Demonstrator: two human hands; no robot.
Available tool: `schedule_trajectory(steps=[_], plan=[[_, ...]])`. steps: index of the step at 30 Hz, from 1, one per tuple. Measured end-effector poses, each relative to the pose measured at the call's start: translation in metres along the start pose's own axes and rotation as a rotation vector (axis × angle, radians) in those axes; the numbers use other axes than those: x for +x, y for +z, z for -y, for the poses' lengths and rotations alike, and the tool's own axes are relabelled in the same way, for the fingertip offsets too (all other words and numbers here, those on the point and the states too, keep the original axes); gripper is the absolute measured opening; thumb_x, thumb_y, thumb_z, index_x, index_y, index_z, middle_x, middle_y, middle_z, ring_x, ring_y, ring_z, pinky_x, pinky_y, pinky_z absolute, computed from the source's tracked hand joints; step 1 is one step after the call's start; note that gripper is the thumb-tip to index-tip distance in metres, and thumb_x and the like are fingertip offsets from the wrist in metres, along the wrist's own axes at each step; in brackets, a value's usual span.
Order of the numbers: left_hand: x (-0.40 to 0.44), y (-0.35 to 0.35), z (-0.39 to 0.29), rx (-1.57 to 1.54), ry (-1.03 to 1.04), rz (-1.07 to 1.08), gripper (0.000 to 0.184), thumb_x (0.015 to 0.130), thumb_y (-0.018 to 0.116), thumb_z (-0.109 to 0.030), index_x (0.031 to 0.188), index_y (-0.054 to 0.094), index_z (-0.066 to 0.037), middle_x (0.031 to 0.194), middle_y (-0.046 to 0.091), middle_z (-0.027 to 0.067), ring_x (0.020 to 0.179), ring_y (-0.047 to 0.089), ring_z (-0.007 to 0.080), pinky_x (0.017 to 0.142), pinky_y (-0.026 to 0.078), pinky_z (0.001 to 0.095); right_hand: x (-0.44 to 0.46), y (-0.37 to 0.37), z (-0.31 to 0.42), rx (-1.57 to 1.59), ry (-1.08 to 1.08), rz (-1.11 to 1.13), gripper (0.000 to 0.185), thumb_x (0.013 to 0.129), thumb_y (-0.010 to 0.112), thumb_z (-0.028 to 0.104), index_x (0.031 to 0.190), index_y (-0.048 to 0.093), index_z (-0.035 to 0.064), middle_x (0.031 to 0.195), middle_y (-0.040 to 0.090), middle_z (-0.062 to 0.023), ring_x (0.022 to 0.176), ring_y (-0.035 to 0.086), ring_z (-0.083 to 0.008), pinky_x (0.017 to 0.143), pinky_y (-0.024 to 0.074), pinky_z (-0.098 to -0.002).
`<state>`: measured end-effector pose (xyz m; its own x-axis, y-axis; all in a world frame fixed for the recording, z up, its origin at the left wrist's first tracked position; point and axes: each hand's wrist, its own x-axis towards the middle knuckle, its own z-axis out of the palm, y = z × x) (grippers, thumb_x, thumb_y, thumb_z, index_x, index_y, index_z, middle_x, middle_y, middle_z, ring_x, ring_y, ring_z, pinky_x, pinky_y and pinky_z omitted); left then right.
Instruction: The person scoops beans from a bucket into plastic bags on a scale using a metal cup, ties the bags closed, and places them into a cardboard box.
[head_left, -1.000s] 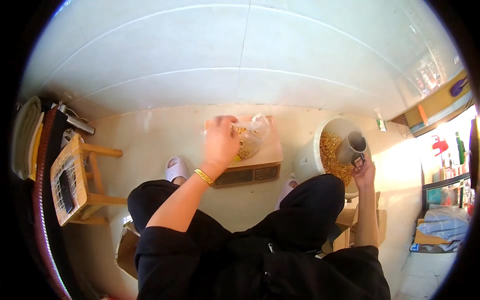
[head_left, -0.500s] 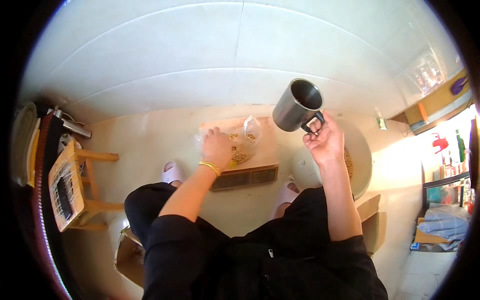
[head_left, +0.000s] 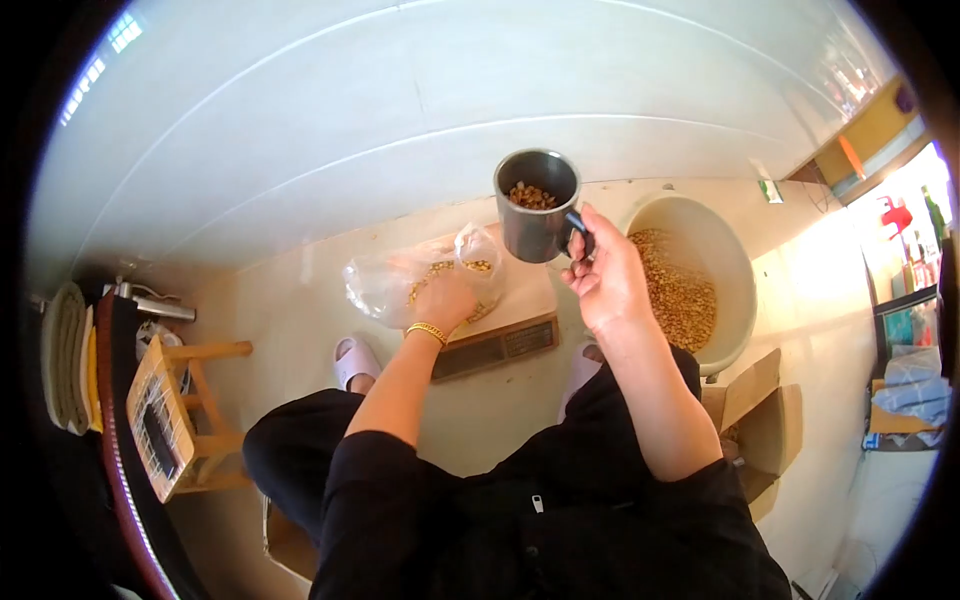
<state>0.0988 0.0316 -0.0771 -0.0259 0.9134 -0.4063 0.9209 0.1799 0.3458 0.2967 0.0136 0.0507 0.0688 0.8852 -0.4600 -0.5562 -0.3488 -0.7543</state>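
Note:
My right hand is closed round the black handle of a dark metal mug. The mug is raised, its mouth tipped toward me, with brown kernels inside. Below it and to the left, a clear plastic bag lies on a flat scale, with yellow-brown kernels in it. My left hand, a gold bracelet at its wrist, is closed on the near side of the bag; its fingertips are partly hidden by the plastic. The mug does not touch the bag.
On the right stands a large pale tub of kernels, with an open cardboard box nearer me. A wooden stool is at the left. The white wall rises just behind the scale. My slippered feet flank the scale.
My right hand has moved the mug left and slightly down, bringing its contents into sight. My left hand has shifted right and down over the bag, whose left side now spreads out. The view has shifted.

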Motion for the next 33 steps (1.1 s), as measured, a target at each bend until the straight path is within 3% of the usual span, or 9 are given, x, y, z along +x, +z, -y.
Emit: schedule_trajectory(steps=[4,6,10,14,22,23,25,31,33], plan=[[0.004,0.026,0.001,0.028,-0.053,-0.41,0.048,0.075,0.061,-0.027,0.117,0.056,-0.002,0.112,0.059,0.0228,0.102,0.057,0.0366,0.091,0.045,0.0427,0.0,-0.005,-0.002,-0.038,0.039,-0.085,0.018,0.081,0.067,0.034,0.082,0.061,0.0165,0.067,0.053,0.0061,0.056,0.04,-0.0063,0.061,0.0381,-0.0271],[0.012,0.015,0.002,0.013,0.357,0.121,0.055,0.077,0.062,-0.029,0.124,0.051,-0.003,0.118,0.054,0.0243,0.106,0.055,0.0382,0.096,0.042,0.041,0.003,-0.009,-0.001,-0.022,0.105,-0.043,0.016,0.084,0.062,0.032,0.092,0.059,0.0183,0.069,0.05,0.0065,0.06,0.038,-0.0072,0.063,0.0358,-0.0272],[-0.041,0.047,-0.015,-0.148,0.85,0.06,0.049,0.082,0.061,-0.026,0.125,0.051,-0.007,0.118,0.054,0.0228,0.105,0.054,0.0388,0.094,0.042,0.043,-0.003,-0.002,0.005,-0.036,0.084,0.011,0.016,0.084,0.062,0.033,0.089,0.06,0.0178,0.07,0.05,0.0065,0.061,0.038,-0.0066,0.063,0.0361,-0.0275],[-0.076,0.002,-0.032,0.068,0.548,0.208,0.045,0.081,0.063,-0.027,0.12,0.056,-0.006,0.114,0.055,0.0219,0.106,0.054,0.0363,0.093,0.041,0.0439,-0.009,0.006,0.002,-0.081,0.048,0.057,0.019,0.083,0.064,0.035,0.083,0.059,0.017,0.07,0.051,0.0062,0.061,0.038,-0.0061,0.064,0.0363,-0.0273],[-0.079,-0.06,0.053,0.95,0.208,0.012,0.035,0.081,0.064,-0.031,0.109,0.062,-0.008,0.124,0.053,0.0141,0.12,0.044,0.032,0.099,0.03,0.0541,-0.014,0.02,-0.011,-0.193,0.002,0.158,0.023,0.083,0.065,0.037,0.076,0.058,0.016,0.071,0.052,0.0048,0.065,0.04,-0.006,0.061,0.0343,-0.0262],[-0.082,-0.059,0.061,0.951,0.204,0.009,0.035,0.081,0.064,-0.031,0.109,0.062,-0.008,0.124,0.053,0.0141,0.12,0.044,0.032,0.099,0.03,0.0541,-0.013,0.021,-0.013,-0.273,-0.033,0.194,0.024,0.083,0.064,0.037,0.074,0.058,0.0155,0.071,0.051,0.0046,0.066,0.04,-0.0062,0.061,0.0337,-0.0257],[-0.086,-0.058,0.068,0.718,0.305,-0.421,0.033,0.081,0.065,-0.03,0.106,0.063,-0.008,0.127,0.051,0.0151,0.12,0.045,0.0319,0.099,0.033,0.0498,-0.011,0.022,-0.015,-0.36,-0.069,0.228,0.026,0.083,0.064,0.037,0.071,0.057,0.0151,0.07,0.051,0.0043,0.067,0.04,-0.0065,0.06,0.0332,-0.0252],[-0.099,-0.082,0.06,0.407,0.319,-0.371,0.031,0.081,0.065,-0.027,0.105,0.062,-0.008,0.112,0.058,0.0127,0.107,0.054,0.0289,0.088,0.042,0.0391,-0.012,0.03,-0.024,-0.616,-0.137,0.297,0.026,0.085,0.065,0.029,0.07,0.059,0.0083,0.07,0.053,0.003,0.066,0.044,-0.0067,0.059,0.0339,-0.0243],[-0.1,-0.088,0.068,0.434,0.244,-0.312,0.03,0.081,0.065,-0.028,0.103,0.062,-0.008,0.104,0.06,0.0113,0.101,0.056,0.0277,0.085,0.044,0.0389,-0.01,0.033,-0.034,-0.93,-0.389,0.223,0.026,0.084,0.065,0.025,0.079,0.063,-0.0003,0.077,0.06,-0.0071,0.066,0.054,-0.0165,0.061,0.0421,-0.032]])
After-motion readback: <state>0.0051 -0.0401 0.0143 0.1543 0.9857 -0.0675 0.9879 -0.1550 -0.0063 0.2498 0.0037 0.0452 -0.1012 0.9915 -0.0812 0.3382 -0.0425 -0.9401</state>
